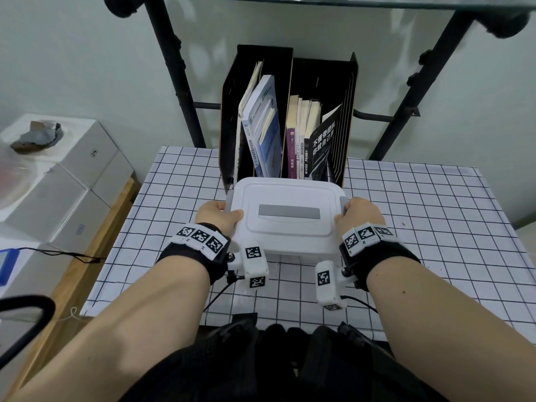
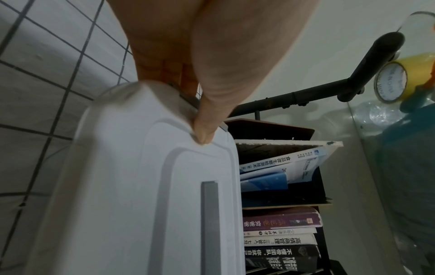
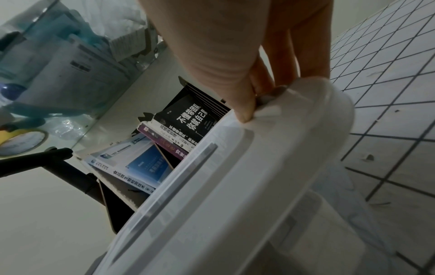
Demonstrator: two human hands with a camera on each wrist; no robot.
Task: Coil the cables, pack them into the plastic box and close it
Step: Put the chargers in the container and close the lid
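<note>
While both forearms reach forward from 6 o'clock, the left hand clasps the left end of the plastic box and the right hand clasps its right end, each thumb laid on the white lid and the fingers curled down over a grey side latch. Only the wrist views show this curl: the left one has fingers hooked under the latch edge, the right one has fingers wrapped past the lid's rim. The box sits lid-on at the middle of the checked tabletop, its cables hidden. Directly behind it at 12 o'clock stands a black file holder with books, nearly touching the box. Cardboard boxes lie at 9 o'clock.
</note>
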